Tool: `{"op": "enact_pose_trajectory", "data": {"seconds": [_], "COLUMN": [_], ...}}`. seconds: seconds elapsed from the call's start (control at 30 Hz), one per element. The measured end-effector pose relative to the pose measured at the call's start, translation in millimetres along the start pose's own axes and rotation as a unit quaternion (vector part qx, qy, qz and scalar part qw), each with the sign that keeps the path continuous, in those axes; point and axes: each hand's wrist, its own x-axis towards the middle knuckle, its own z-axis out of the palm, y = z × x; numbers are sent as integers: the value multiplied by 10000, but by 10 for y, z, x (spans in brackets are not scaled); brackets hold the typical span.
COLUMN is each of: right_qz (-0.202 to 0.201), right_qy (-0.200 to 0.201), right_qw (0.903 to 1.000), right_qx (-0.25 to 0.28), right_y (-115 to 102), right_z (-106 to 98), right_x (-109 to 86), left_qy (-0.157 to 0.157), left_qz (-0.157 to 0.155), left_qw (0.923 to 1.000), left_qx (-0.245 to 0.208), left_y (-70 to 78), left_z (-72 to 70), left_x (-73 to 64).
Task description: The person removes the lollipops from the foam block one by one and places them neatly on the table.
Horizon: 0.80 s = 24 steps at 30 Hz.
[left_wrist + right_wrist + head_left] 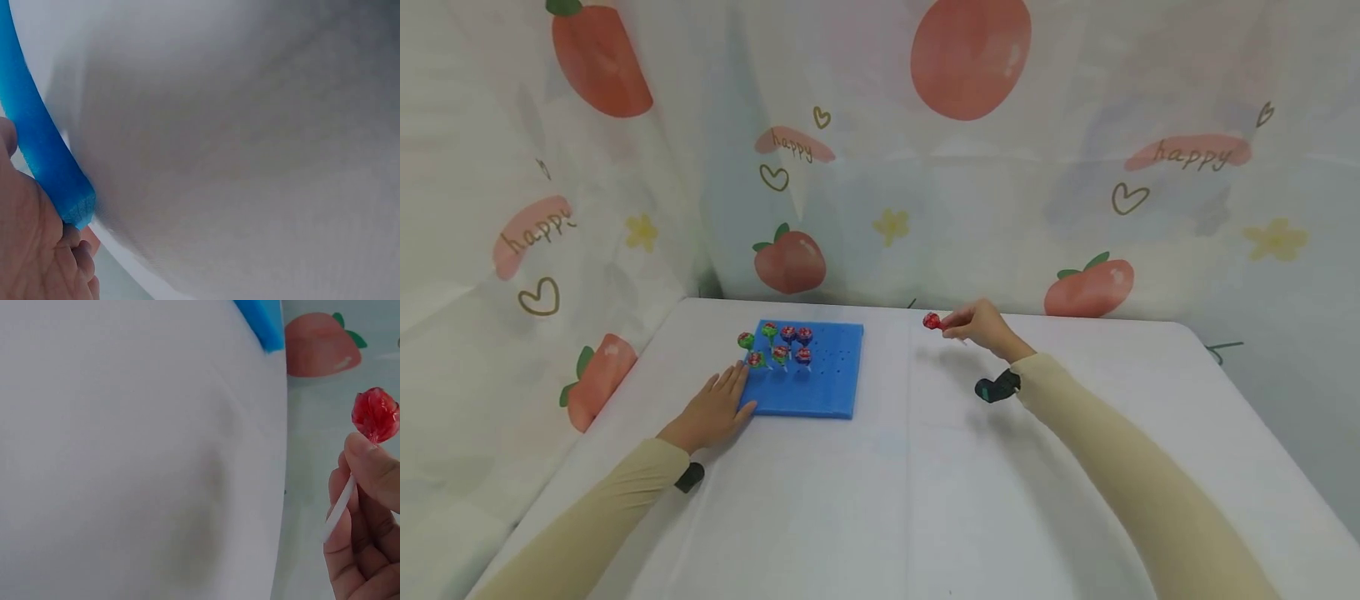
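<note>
My right hand (987, 328) pinches a red-wrapped lollipop (932, 321) above the far part of the table. In the right wrist view, thumb and fingers hold it just below the candy (375, 415), and its white stick (339, 509) slants down along the fingers. My left hand (713, 410) rests at the near left corner of a blue board (801, 396) with small holes, fingers straight along its left side and thumb at the front edge. Several lollipops stand upright in the board's left and middle part, some green and red (769, 330), others purple and red (805, 336).
A white cloth covers the table (880, 500). Behind and to the left hangs a curtain (880, 167) printed with fruit and hearts. A dark wrist device (997, 387) shows beneath the right sleeve, another (690, 477) by the left sleeve.
</note>
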Motion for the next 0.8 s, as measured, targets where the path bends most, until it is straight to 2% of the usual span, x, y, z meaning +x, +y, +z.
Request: {"op": "enact_pose_trajectory", "data": {"seconds": [0.17,0.43,0.8], "right_qz": [-213,-525,-241], "right_qy": [-137,-308,-385], "right_qw": [9992,9970,9966], "right_qx": [-308,-469,-690], "right_y": [110,241,319], "right_z": [110,286,377], "right_x": [47,112,166], "left_qy": [52,67,7], "left_qz": [12,36,16], "left_qw": [10000,10000,10000], "left_qx": [-20,4,81], "left_y": [6,-16,-19], "left_z": [3,40,53], "left_x": [-4,-3,13]}}
